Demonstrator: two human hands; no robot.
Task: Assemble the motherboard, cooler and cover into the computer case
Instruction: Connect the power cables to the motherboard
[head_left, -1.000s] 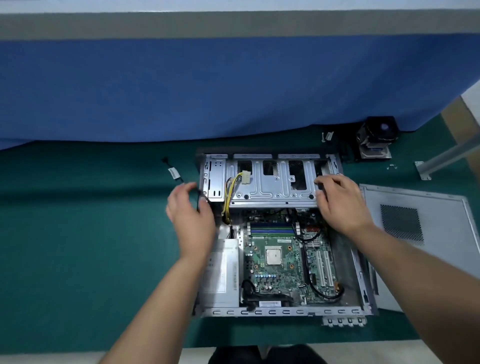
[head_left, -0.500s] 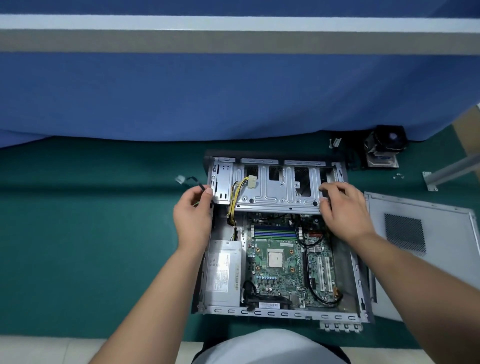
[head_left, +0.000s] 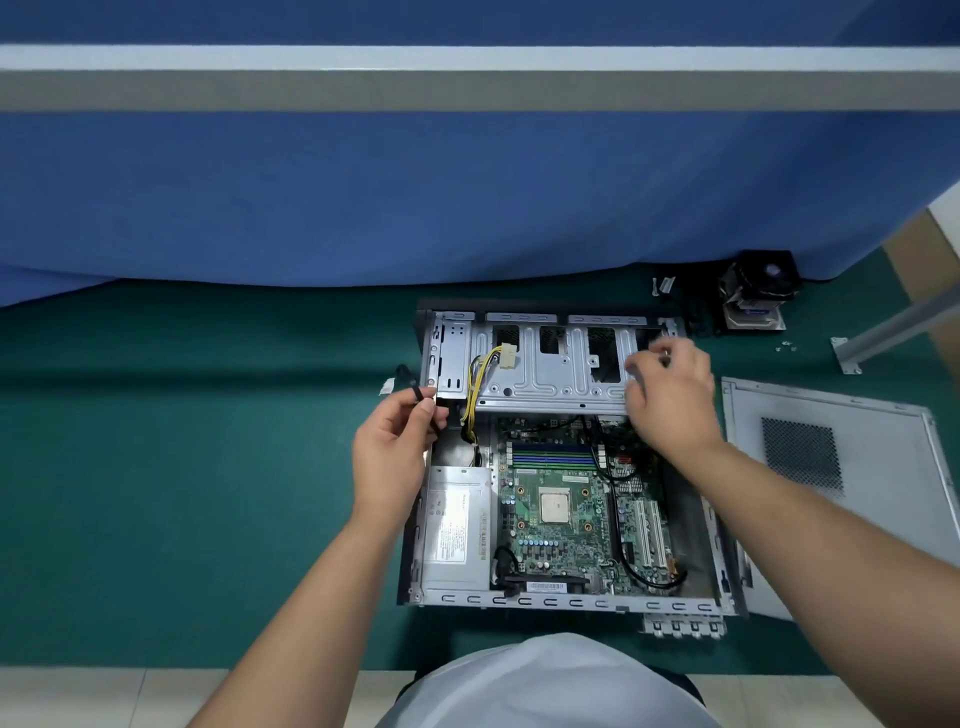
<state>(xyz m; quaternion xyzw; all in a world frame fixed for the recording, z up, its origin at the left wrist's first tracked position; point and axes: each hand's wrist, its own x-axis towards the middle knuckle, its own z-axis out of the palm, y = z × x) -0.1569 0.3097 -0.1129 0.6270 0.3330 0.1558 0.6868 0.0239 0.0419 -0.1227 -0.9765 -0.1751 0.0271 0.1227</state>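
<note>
The open computer case (head_left: 571, 603) lies flat on the green mat, with the green motherboard (head_left: 561, 545) inside and its bare processor showing. My left hand (head_left: 389, 457) pinches a black cable (head_left: 410, 387) at the case's left edge, beside the silver drive cage (head_left: 550, 384). My right hand (head_left: 670, 400) hovers over the cage's right end with curled, blurred fingers; what they hold is unclear. The cooler (head_left: 756, 296) stands beyond the case's far right corner. Right of the case lies the grey cover (head_left: 883, 426).
A silver power supply (head_left: 452, 525) fills the case's left side, and yellow wires (head_left: 480, 384) run onto the drive cage. A slot bracket (head_left: 680, 626) lies at the case's near edge. Small screws (head_left: 784, 345) and a metal bar (head_left: 893, 332) lie far right. A blue partition (head_left: 467, 197) stands behind.
My left hand has drawn the black cable in toward the case's left edge. My right hand has shifted up and right along the drive cage, and the camera has tilted.
</note>
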